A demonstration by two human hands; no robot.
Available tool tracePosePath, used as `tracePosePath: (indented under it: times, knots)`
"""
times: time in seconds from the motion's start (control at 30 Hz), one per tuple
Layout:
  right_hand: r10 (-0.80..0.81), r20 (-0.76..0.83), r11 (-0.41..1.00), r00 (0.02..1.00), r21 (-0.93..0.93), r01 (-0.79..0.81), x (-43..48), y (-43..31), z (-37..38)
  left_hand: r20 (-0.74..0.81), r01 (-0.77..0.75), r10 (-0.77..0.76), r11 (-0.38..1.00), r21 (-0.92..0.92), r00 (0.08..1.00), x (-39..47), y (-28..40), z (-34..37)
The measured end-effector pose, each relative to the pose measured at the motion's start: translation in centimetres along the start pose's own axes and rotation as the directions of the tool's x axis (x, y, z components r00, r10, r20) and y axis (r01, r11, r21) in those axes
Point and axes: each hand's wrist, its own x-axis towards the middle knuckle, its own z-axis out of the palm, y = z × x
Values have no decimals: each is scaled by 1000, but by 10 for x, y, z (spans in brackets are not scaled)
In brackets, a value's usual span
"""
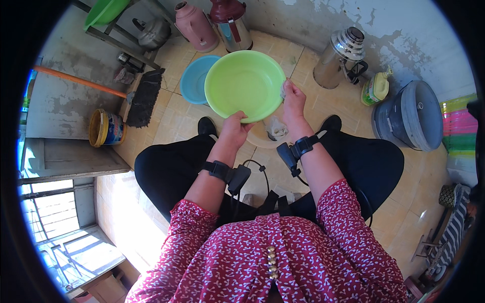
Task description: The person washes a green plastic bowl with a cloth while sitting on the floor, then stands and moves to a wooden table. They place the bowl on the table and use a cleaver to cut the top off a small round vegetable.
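Note:
A light green plastic basin [246, 85] is held up in front of me, its inside facing the camera. My left hand [237, 130] grips its near rim, thumb over the edge. At the right rim is my right hand [293, 96], pressing a small greyish cloth [283, 90] against the basin; its fingers are partly hidden. Below the green basin, between my feet, a pale basin [261, 141] stands on the floor, partly covered, with a whitish, crumpled thing [278, 128] in it. A blue basin [193, 81] lies on the floor behind, to the left, partly hidden by the green one.
Thermos flasks [197, 28] stand by the back wall, a steel one [337, 60] further right. A yellow-green jug [375, 89] and a lidded grey bucket [409, 115] are at the right. At the left are a black floor brush [146, 97] with an orange handle and a small bucket [108, 128].

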Motion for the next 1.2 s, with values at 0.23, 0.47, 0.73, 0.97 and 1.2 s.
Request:
tracePosePath:
  times: [0.23, 0.47, 0.73, 0.97, 1.2]
  knots:
    - [145, 110, 989, 983, -8, -145, -42, 2, 16, -48, -255, 252, 924, -284, 966, -11, -9, 25]
    - [68, 87, 992, 994, -113, -58, -40, -2, 13, -21, -219, 219, 976, -6, 975, -7, -6, 13]
    - [-25, -2, 959, 1000, -283, 23, -23, -3, 0, -34, -160, 162, 986, 48, 986, -11, -15, 11]
    - [-28, 48, 957, 998, -288, 41, -3, -2, -10, 49, -66, 56, 969, 237, 997, -4, 12, -5]
    - [-10, 41, 990, 999, -138, 15, -23, 4, -1, 36, -197, 199, 980, -41, 979, -11, 10, 8]
